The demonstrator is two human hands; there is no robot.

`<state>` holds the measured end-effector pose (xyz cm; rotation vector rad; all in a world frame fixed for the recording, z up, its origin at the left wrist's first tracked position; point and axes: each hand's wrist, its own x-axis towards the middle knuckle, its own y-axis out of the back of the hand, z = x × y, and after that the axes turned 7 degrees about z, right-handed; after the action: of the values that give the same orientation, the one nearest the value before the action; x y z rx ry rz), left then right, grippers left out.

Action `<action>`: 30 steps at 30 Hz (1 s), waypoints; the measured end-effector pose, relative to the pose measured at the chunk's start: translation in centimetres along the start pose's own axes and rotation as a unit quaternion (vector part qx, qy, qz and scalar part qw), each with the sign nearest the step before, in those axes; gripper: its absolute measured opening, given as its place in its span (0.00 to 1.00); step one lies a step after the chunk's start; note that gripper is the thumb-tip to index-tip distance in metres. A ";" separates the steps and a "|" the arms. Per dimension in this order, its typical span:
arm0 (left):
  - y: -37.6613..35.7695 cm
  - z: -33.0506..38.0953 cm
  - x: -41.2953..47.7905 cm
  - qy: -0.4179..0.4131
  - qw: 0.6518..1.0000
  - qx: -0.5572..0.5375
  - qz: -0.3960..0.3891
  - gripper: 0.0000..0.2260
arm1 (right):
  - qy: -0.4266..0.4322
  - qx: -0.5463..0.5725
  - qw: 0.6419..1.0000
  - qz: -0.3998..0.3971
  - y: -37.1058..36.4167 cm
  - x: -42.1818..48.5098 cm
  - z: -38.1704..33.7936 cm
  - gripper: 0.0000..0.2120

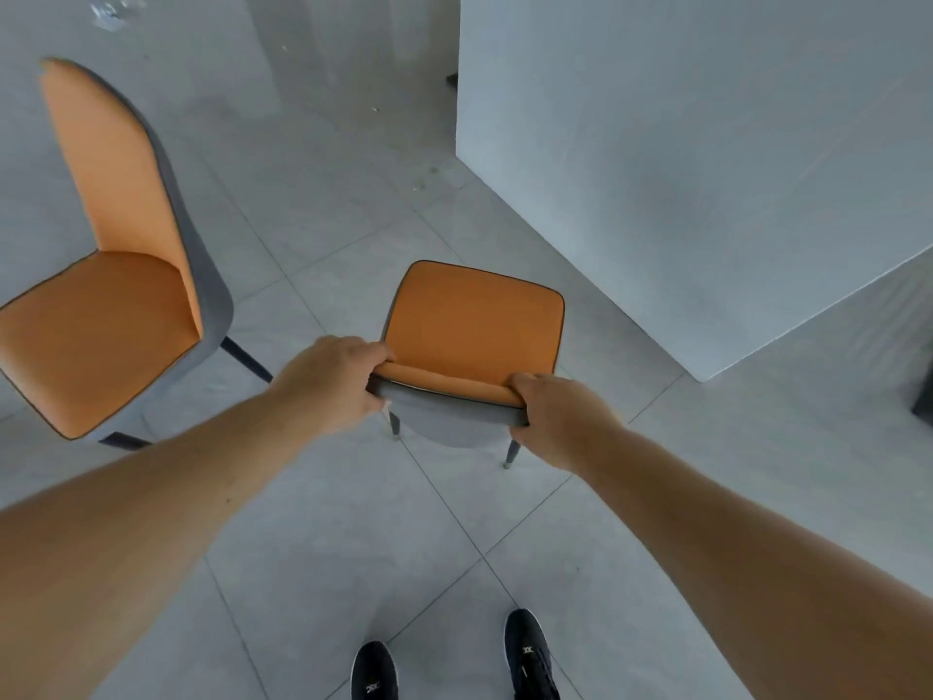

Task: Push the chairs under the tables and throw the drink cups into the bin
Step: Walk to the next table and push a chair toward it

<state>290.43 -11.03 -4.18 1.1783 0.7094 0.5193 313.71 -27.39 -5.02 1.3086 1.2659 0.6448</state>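
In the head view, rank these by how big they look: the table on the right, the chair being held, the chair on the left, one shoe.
1. Table on the right, clearly largest.
2. Chair on the left.
3. Held chair, gripped by the left hand and right hand. Probably the same model; viewed from above, it looks smaller.
4. Shoe, smallest.

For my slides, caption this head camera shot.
Both hands, left and right, grip an orange chair by its backrest beside a white table.

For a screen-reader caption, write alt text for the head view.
Both hands, left hand and right hand, grip the backrest top of an orange chair facing a white table. A second orange chair stands to the left on grey floor tiles.
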 end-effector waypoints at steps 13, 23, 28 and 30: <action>-1.8 0.0 -7.5 0.066 0.998 0.003 -0.009 0.08 | 0.161 -0.039 0.985 -0.046 0.7 0.8 -0.1 0.12; -4.7 -2.8 -21.1 0.235 0.971 -0.038 0.014 0.08 | 0.314 -0.053 0.945 -0.078 -1.1 1.3 -10.6 0.16; -5.5 -6.6 -29.1 0.312 0.948 -0.064 0.018 0.09 | 0.400 -0.063 0.909 -0.099 -3.2 0.2 -19.3 0.18; -5.7 -8.1 -32.4 0.342 0.936 -0.076 0.026 0.08 | 0.432 -0.071 0.892 -0.109 -4.2 -0.5 -23.1 0.19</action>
<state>262.50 -30.23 -4.02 0.8606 1.2069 1.0330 291.12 -21.01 -4.10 0.7248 1.9952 1.2003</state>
